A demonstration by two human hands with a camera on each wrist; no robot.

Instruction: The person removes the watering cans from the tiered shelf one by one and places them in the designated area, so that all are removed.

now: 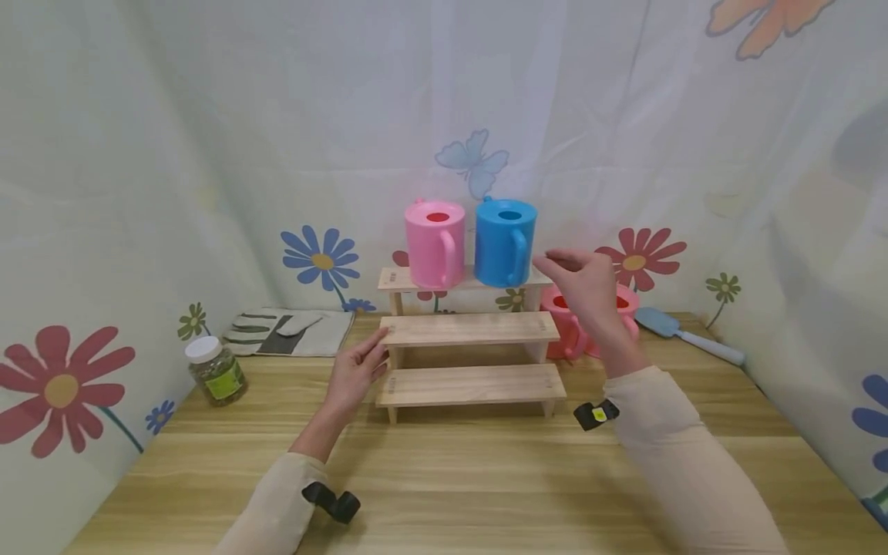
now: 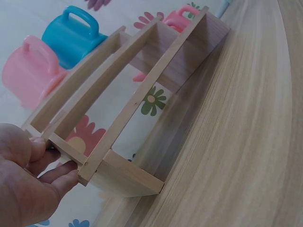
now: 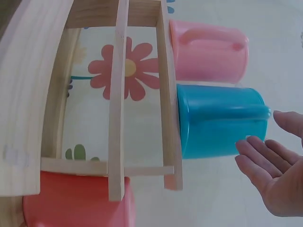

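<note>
A three-tier wooden shelf (image 1: 469,329) stands on the table. My left hand (image 1: 356,375) grips the left end of its middle tier, thumb and fingers around the wood in the left wrist view. On the top tier stand a pink watering can (image 1: 426,250) and, to its right, a blue watering can (image 1: 494,247), handles toward me. My right hand (image 1: 588,287) is just right of the blue can, holding nothing. In the right wrist view, the extended fingers (image 3: 265,161) lie near the can's top end and handle; whether they touch it I cannot tell.
Two more pinkish-red watering cans (image 1: 559,339) stand on the table behind the shelf's right side. A blue trowel (image 1: 683,334) lies at the far right. Garden gloves (image 1: 326,337) and a white-lidded jar (image 1: 220,375) are at left. A printed curtain (image 1: 361,116) hangs behind.
</note>
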